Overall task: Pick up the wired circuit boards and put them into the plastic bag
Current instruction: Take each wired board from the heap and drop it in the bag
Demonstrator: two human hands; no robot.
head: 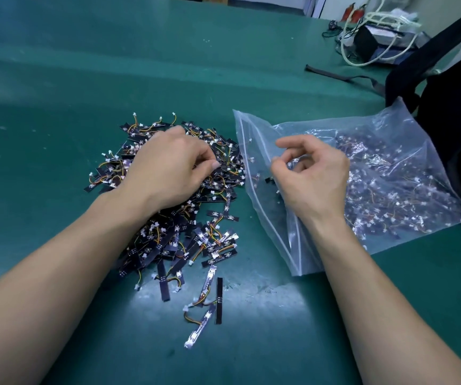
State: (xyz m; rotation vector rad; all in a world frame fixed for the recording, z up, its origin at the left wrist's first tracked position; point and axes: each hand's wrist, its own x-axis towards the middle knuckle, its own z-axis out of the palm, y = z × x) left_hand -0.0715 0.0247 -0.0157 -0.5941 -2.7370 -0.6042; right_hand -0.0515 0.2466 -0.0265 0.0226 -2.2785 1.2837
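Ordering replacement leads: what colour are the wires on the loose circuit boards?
Orange and yellow wires on black circuit boards, clearest in the head view.

Boards [173, 245], under left hand [168, 168]: black; white plugs [186, 307]; orange-yellow wires [199, 300].
Bag [404, 151], under right hand [312, 176]: clear.
Mat [57, 107]: green, pale scuffs.
Pack [459, 120], right of right hand: black.

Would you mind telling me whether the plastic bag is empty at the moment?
No, the plastic bag already holds many wired circuit boards, visible through its clear film.
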